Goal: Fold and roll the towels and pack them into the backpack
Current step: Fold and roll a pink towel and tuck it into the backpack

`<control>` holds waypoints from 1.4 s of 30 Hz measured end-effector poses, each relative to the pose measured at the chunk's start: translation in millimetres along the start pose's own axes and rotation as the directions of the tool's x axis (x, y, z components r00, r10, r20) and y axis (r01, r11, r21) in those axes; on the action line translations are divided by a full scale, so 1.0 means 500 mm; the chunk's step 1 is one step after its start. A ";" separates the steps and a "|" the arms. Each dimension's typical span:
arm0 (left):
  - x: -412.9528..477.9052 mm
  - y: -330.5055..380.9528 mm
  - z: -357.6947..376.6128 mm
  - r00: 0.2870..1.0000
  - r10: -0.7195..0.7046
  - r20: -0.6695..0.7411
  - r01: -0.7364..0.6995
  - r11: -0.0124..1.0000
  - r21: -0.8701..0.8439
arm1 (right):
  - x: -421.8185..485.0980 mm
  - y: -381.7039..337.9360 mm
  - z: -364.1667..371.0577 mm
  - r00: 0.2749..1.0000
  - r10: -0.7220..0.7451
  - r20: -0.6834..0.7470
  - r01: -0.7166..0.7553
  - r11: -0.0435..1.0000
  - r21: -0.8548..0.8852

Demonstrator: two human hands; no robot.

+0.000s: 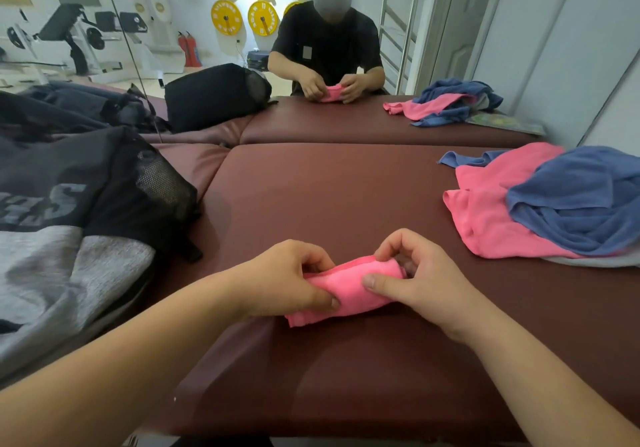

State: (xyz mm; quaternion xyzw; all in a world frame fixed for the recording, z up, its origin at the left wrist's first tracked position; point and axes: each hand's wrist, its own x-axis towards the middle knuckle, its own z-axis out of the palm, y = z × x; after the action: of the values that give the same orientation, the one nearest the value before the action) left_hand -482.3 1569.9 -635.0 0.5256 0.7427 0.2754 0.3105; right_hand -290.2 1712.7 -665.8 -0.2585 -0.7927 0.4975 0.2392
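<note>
Both hands are on one job: left hand (pixel 294 280) and right hand (pixel 415 280) each grip the pink towel roll (pixel 349 291), thumbs on the near face, fingers curled over the top. The roll lies btw them on the bench (pixel 311 204), a fairly tight cylinder w/ a loose flap sticking out at its left end, under the left hand. So folding looks done for this one and rolling nearly so; packing not yet.

Left of the left hand, close by: the backpack (pixel 86 211), black & grey, lying flat. Can't tell if it's open or what's inside, so no count of packed towels.

Right of the right hand & further off: an unfolded heap. It has a pink towel (pixel 485 218) underneath, a blue towel (pixel 581 201) on top, and only an edge of a grey towel (pixel 588 261) showing. At least 3 pcs are left to fold, roll, pack. Most of the work looks ahead.

Beyond the hands, a mirror (pixel 173 14) repeats the scene.
</note>
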 end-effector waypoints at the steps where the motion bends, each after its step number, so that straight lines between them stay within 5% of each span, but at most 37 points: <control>1: -0.006 -0.001 0.000 1.000 0.005 -0.010 -0.005 0.999 -0.033 | -0.002 -0.005 0.006 1.000 0.007 -0.019 -0.005 0.999 0.052; 6: -0.032 -0.010 0.002 0.998 0.032 -0.050 -0.036 0.997 -0.071 | 0.004 -0.035 0.052 0.985 0.013 -0.173 0.018 0.984 0.177; 10: -0.056 -0.035 -0.037 0.970 -0.014 -0.244 -0.013 0.994 -0.110 | 0.049 -0.079 0.116 0.977 -0.008 -0.212 0.048 0.982 0.184; 16: -0.126 -0.094 -0.163 0.807 -0.075 -0.586 0.146 0.986 0.076 | 0.146 -0.157 0.262 0.984 0.177 -0.007 -0.173 0.971 0.164; 20: -0.177 -0.134 -0.244 0.717 -0.113 -0.688 0.282 0.949 0.138 | 0.173 -0.214 0.371 0.884 0.399 0.241 -0.461 0.825 0.326; 23: -0.207 -0.168 -0.276 0.673 -0.084 -0.735 0.482 0.804 0.349 | 0.163 -0.237 0.457 0.814 0.450 0.368 -0.565 0.761 0.319; 27: -0.222 -0.217 -0.297 0.679 -0.216 -0.701 0.406 0.907 0.114 | 0.161 -0.252 0.548 0.779 0.437 0.450 -0.595 0.743 0.306; 30: -0.219 -0.246 -0.297 0.669 -0.251 -0.699 0.325 0.945 -0.029 | 0.169 -0.255 0.575 0.829 0.431 0.357 -0.541 0.781 0.312; 37: -0.161 -0.187 -0.335 0.576 -0.035 -0.817 0.096 0.995 0.025 | 0.270 -0.308 0.569 0.928 0.368 -0.059 -0.259 0.750 0.608; 42: -0.118 -0.117 -0.360 0.669 0.013 -0.743 0.118 0.985 0.123 | 0.358 -0.262 0.474 0.869 0.395 -0.298 -0.175 0.809 0.561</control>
State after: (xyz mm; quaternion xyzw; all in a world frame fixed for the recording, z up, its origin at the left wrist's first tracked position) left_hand -638.2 1481.5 -549.8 0.3701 0.8391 0.3952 -0.0528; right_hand -598.1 1622.7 -617.1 -0.3995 -0.5144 0.6583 0.3773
